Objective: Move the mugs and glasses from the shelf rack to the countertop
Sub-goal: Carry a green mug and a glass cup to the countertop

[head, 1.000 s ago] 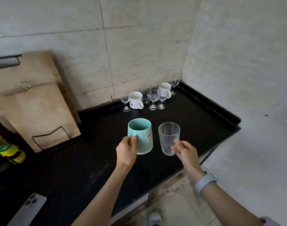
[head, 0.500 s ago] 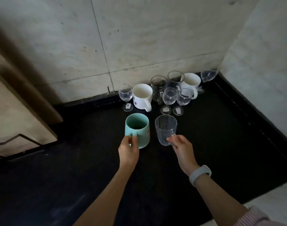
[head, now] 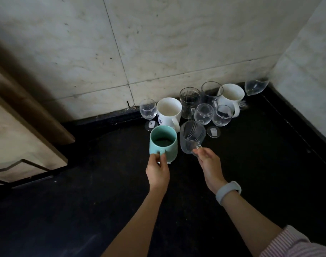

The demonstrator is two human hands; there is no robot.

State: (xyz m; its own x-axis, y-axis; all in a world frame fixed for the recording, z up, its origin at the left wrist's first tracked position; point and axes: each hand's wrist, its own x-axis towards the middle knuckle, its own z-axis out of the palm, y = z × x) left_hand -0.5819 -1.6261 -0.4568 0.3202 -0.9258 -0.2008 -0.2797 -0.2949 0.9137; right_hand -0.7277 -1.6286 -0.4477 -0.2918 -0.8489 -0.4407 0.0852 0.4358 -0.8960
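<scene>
Holding the mint-green ceramic mug (head: pixel 163 143) by its handle, my left hand (head: pixel 158 171) has thumb and fingers pinched around that loop, just in front of the white ceramic mug (head: pixel 169 112) in the cluster by the tiled wall. Right of the white mug, my right hand (head: pixel 210 165) pinches the handle of the ribbed clear glass mug (head: pixel 192 139), tilted forward. Both arms reach out low over the black countertop (head: pixel 260 164). The green mug should feel heavy and sturdy; the glass looks slick and fragile, so handles suit best.
</scene>
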